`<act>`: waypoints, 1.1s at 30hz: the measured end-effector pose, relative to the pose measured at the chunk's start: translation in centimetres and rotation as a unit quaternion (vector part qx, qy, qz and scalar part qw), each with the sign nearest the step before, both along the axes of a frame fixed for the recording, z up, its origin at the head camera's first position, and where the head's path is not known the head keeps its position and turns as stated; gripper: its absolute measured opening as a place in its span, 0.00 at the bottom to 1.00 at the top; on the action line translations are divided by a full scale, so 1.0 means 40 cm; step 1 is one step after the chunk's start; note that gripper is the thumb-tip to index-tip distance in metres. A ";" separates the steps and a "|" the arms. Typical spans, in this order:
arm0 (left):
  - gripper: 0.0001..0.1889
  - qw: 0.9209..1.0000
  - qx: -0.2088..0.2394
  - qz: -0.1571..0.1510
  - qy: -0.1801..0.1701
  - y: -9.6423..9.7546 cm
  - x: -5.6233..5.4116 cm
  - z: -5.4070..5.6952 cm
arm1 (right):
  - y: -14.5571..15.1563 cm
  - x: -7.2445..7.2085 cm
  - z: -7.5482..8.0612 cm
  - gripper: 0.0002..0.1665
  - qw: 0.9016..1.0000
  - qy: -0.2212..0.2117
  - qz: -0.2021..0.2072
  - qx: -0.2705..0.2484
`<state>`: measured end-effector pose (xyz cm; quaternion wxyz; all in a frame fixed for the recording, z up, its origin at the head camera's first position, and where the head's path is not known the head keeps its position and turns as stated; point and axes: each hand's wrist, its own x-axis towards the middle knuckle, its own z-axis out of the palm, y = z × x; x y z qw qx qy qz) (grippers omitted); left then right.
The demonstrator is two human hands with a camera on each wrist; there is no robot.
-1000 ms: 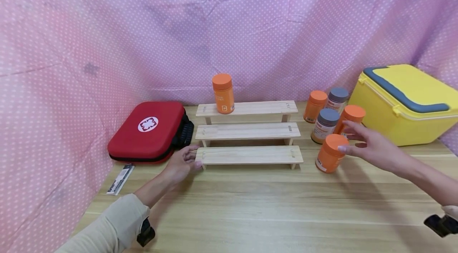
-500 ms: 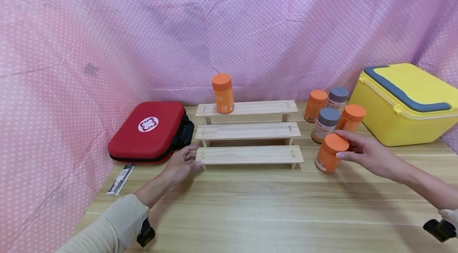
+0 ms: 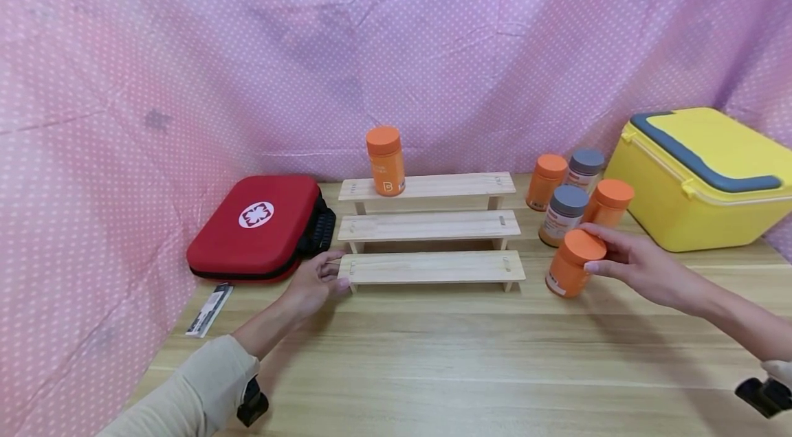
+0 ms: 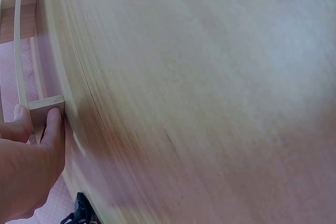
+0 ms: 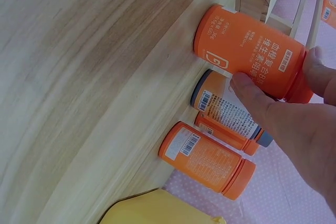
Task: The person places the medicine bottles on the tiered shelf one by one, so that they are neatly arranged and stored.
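My right hand (image 3: pixel 643 266) pinches an orange pill bottle (image 3: pixel 566 275) between thumb and fingers just below its orange lid. Upright on the tabletop, this bottle shows white print in the right wrist view. Behind it stand two more orange-lidded bottles (image 5: pixel 202 156) and two grey-lidded bottles (image 3: pixel 559 222). At the left end of a three-step wooden display rack (image 3: pixel 433 266), my left hand (image 3: pixel 311 286) holds the lowest step by its corner. Thumb and fingers close on the end leg (image 4: pixel 47 103) in the left wrist view. Another orange bottle (image 3: pixel 388 172) stands on the top step.
A red first-aid case (image 3: pixel 272 244) lies left of the rack, with a flat printed packet (image 3: pixel 209 310) in front. At the far right sits a yellow box (image 3: pixel 680 217) with a grey-trimmed lid. A pink dotted cloth (image 3: pixel 433 45) hangs behind the table.
My right hand has closed from loosely spread fingers onto the orange bottle near its lid. The left hand and rack have stayed put.
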<state>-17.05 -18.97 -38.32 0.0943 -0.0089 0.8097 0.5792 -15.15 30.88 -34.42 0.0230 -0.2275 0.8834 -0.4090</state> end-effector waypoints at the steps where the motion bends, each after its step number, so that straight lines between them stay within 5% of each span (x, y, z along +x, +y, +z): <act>1: 0.29 1.000 0.001 0.000 0.001 0.001 0.000 0.000 | 0.000 0.000 0.001 0.36 1.000 0.001 -0.002 0.002; 9: 0.30 1.000 0.015 0.003 -0.004 0.004 -0.001 -0.001 | 0.010 0.003 0.055 0.36 1.000 0.014 -0.015 0.024; 17: 0.29 1.000 0.028 0.002 -0.001 0.003 0.001 0.001 | 0.002 -0.011 0.139 0.37 0.999 0.042 0.014 -0.024; 22: 0.29 1.000 0.026 0.001 0.001 0.003 0.002 0.001 | -0.039 -0.023 0.197 0.35 0.998 0.068 -0.013 -0.004; 27: 0.29 1.000 0.025 0.002 0.003 0.001 0.002 -0.001 | -0.094 -0.053 0.250 0.30 0.997 0.080 -0.017 0.016; 33: 0.29 1.000 0.027 0.002 0.002 0.002 0.000 -0.005 | -0.175 -0.110 0.304 0.31 0.997 0.029 -0.040 0.053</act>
